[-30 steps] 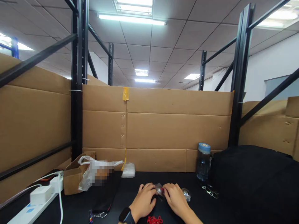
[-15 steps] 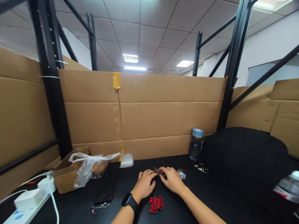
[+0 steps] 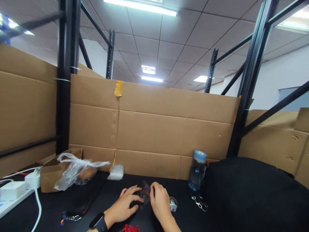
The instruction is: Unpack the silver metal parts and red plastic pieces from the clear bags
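Observation:
A small, see-through plastic bag [image 3: 145,192] with something dark and reddish in it is between my hands on the black table. My right hand [image 3: 160,201] is closed, its fingertips pinching the bag's right side. From the left, my left hand [image 3: 126,203], below a dark wristwatch, reaches to the bag with fingers apart and fingertips at its edge; the thumb is free. Red knotted cord pieces [image 3: 131,228] lie nearer to me, partly cut off by the frame. Just right of my right hand sits a small clear round object [image 3: 173,204].
At the back right stands a blue-capped bottle [image 3: 197,170], with metal clasps [image 3: 199,203] before it and a large black bag [image 3: 251,196] beside it. Leftward are a stack of clear packets [image 3: 116,172], a tied plastic bag [image 3: 79,172], a dark pouch [image 3: 82,201] and a power strip [image 3: 14,203].
The view has tilted and shifted, so the red cords sit lower in it. The small plastic bag now shows spread between my hands, where a dark, narrow item lay under my right fingers.

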A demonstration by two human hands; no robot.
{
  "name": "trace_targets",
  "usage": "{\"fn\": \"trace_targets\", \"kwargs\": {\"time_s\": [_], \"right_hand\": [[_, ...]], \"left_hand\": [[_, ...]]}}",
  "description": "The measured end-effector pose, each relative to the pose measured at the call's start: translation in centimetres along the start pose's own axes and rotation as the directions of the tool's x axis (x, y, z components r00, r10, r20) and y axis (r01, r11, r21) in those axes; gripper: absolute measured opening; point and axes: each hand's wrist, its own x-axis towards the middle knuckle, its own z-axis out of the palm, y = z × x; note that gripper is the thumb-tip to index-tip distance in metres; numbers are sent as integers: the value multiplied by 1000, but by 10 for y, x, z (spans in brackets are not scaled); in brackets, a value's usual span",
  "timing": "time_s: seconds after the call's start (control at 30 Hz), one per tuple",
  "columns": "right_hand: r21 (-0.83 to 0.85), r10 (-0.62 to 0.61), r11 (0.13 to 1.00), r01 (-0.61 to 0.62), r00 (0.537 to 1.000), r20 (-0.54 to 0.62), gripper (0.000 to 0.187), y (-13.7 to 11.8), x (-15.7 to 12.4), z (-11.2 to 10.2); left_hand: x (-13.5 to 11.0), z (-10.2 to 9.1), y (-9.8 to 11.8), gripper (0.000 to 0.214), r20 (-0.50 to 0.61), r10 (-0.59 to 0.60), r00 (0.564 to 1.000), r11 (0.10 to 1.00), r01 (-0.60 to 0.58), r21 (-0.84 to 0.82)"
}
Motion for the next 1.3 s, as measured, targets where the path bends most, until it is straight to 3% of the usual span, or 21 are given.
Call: {"fn": "trace_targets", "kwargs": {"time_s": [0.1,0.27,0.4,0.53,0.63,0.73,0.8,0.93,1.07,1.17,1.23,1.3], "right_hand": [[104,114,989,-105,990,-88,31,11,8,2],[201,178,968,-150,976,-126,36,17,23,-6],[192,101,978,-83,991,-84,35,15,33,-24],[376,111,926,-37,978,-178,36,9,41,-35],[625,222,773,-109,969,-106,41,-2,39,-30],[805,322,485,-341,926,198,49,-18,30,-18],[855,296,271,-442,884,363,50,-28,22,-13],[882,282,-53,-469,840,464,43,-33,9,-11],[835,297,-214,-507,780,550,36,-27,1,-14],[774,288,-299,-558,721,631,33,-25,0,-14],[787,277,-270,-555,737,616,33,-26,0,-13],[817,266,-210,-537,773,576,36,-30,0,-13]], "left_hand": [[1,-1,3,42,-17,-63,998,998,63,-27],[2,1,1,43,-73,-30,997,999,27,-37],[0,3,1,40,-123,16,992,999,-21,-42],[-3,-3,5,53,-203,46,978,995,-63,-78],[-7,-16,16,68,-337,121,934,991,-136,-20],[-11,-30,32,69,-406,223,886,973,-178,145],[-13,-35,41,62,-398,282,873,950,-196,242],[-15,-35,48,67,-319,355,879,912,-250,325],[-13,-33,43,83,-281,378,882,902,-283,326],[-11,-33,42,52,-322,394,861,904,-299,305],[-10,-35,43,29,-365,400,841,907,-304,292],[-10,-39,43,28,-369,417,830,901,-325,287]]}}
